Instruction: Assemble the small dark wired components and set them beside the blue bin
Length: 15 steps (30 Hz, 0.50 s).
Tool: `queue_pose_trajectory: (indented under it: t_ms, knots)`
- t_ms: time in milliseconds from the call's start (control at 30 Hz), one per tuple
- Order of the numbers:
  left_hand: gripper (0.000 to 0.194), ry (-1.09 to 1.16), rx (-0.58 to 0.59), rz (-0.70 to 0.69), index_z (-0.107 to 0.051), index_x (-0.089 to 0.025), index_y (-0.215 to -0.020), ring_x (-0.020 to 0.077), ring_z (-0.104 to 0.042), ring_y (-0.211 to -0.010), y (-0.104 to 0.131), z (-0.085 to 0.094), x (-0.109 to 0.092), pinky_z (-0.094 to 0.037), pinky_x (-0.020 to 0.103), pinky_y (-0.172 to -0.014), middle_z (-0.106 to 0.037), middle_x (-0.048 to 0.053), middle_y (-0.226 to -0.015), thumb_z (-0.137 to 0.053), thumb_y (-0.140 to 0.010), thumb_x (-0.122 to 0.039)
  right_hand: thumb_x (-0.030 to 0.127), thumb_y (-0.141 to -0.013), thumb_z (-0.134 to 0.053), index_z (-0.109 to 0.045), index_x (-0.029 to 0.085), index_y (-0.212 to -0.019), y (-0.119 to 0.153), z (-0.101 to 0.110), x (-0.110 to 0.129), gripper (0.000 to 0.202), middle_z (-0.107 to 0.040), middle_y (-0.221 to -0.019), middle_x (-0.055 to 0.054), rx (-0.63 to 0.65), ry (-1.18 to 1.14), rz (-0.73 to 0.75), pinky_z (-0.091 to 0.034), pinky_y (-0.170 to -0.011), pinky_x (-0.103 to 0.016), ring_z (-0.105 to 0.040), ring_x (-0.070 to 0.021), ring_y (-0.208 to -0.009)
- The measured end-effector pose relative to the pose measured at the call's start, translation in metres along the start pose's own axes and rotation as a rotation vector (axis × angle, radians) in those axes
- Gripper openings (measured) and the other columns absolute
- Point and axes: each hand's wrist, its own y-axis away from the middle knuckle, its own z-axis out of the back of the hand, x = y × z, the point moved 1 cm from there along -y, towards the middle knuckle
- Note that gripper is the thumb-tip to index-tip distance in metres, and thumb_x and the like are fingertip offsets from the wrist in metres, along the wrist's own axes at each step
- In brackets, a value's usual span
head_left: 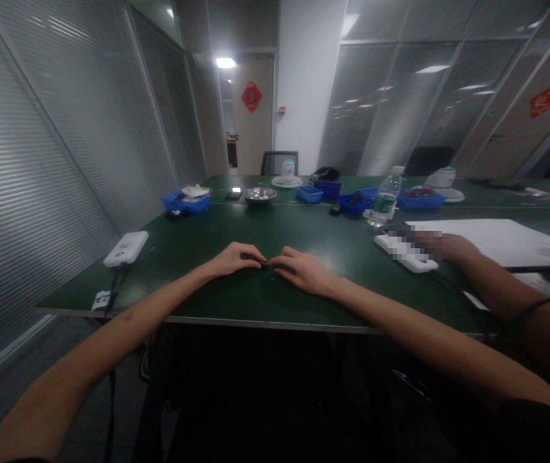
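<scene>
Over the dark green table (207,231), my two hands meet near the middle. My left hand (237,258) is closed, thumb and fingers pinching a small dark piece (264,263) that is too small to name. From the other side my right hand (303,269) reaches the same piece, its fingertips touching or gripping its right end. The fingers of my right hand are bent and close together. Both wrists stay low, just above the tabletop.
A co-worker's hand (448,245) rests by a white power bank (404,254) and a white sheet (477,235) at right. Another white device (127,248) lies left. Farther back stand a metal bowl (259,195), blue trays (185,202) and a water bottle (385,199).
</scene>
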Motion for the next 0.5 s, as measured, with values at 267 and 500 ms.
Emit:
queue_pose_trajectory:
  t_ms: [267, 500]
  knots:
    - [0.025, 0.028, 0.027, -0.024, -0.084, -0.021, -0.116, 0.0220, -0.072, -0.107, -0.0017, -0.0027, 0.0006, -0.052, 0.034, -0.099, -0.078, 0.009, -0.114, -0.079, -0.093, -0.030, 0.036, -0.110, -0.053, -0.064, 0.027, -0.139, -0.0037, -0.0068, -0.0031, 0.032, -0.062, -0.117, -0.007, -0.006, -0.003, 0.006, -0.049, -0.080, -0.030, -0.065, -0.0193, -0.094]
    - [0.024, 0.065, 0.052, 0.041, -0.084, -0.020, -0.114, 0.0214, -0.071, -0.106, -0.0021, 0.0001, 0.0063, -0.052, 0.033, -0.097, -0.078, 0.009, -0.113, -0.078, -0.094, -0.032, 0.030, -0.109, -0.054, -0.064, 0.028, -0.141, -0.0061, -0.0055, -0.0013, 0.034, -0.062, -0.115, -0.007, -0.034, -0.032, 0.023, -0.051, -0.081, -0.030, -0.066, -0.0186, -0.092]
